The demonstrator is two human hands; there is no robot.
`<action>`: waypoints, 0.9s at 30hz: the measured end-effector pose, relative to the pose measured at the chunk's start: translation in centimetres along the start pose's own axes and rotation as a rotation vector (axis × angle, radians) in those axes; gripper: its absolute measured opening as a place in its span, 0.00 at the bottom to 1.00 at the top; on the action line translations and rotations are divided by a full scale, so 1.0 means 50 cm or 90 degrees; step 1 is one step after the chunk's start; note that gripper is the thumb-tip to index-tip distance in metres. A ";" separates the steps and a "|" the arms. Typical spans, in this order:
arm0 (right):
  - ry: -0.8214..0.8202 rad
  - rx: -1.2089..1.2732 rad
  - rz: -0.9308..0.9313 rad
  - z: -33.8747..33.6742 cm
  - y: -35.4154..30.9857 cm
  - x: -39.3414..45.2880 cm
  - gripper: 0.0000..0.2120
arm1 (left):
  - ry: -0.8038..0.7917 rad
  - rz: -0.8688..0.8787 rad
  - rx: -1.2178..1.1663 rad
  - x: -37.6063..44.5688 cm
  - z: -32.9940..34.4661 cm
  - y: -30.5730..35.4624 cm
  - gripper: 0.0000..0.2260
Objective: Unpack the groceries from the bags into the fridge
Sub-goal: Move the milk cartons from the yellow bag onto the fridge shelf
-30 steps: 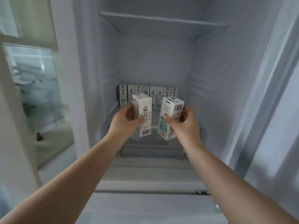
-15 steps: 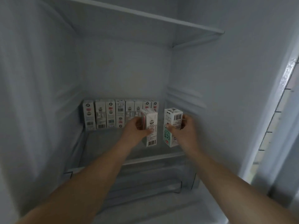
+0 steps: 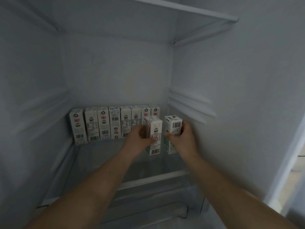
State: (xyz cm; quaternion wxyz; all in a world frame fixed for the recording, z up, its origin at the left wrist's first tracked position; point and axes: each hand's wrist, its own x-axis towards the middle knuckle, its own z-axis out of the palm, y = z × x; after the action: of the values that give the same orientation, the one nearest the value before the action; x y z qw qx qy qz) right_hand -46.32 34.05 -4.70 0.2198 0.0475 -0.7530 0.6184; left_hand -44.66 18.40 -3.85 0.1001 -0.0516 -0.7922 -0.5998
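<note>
Both my arms reach into the open fridge. My left hand [image 3: 137, 138] grips a small white milk carton [image 3: 155, 138] with a barcode near its bottom and a pink straw on its side. Just to its right, my right hand [image 3: 183, 139] grips a second white carton with green print [image 3: 173, 128]. Both cartons are upright, side by side, held just above the glass shelf [image 3: 102, 156] near the right wall. A row of several similar cartons [image 3: 113, 123] stands along the back wall, directly behind the two held ones.
The fridge's right wall [image 3: 231, 96] lies close beside my right hand. An upper shelf [image 3: 189, 12] spans the top. Below the glass shelf sits a drawer [image 3: 148, 204]. The shelf's front left part carries nothing. A bright gap shows past the fridge's right edge.
Both hands have pushed the two cartons deeper into the fridge, from its front to near the back row. My view has moved inside and nearer the shelf.
</note>
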 end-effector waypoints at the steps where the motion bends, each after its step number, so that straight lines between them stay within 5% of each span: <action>1: -0.005 -0.002 0.000 -0.001 0.001 0.001 0.24 | 0.001 -0.001 0.002 0.000 0.001 -0.001 0.28; 11: -0.105 -0.137 -0.001 -0.031 0.004 -0.044 0.24 | 0.037 -0.048 -0.049 -0.009 0.016 -0.013 0.29; 27: -0.007 -0.281 0.069 0.047 0.030 0.087 0.16 | 0.062 -0.074 -0.095 0.052 0.029 -0.029 0.28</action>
State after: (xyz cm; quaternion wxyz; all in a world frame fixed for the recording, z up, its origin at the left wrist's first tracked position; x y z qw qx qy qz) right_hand -51.39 33.02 -4.69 0.1870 -0.0387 -0.8727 0.4494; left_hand -47.60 19.31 -5.03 0.0993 0.0163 -0.7411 -0.6638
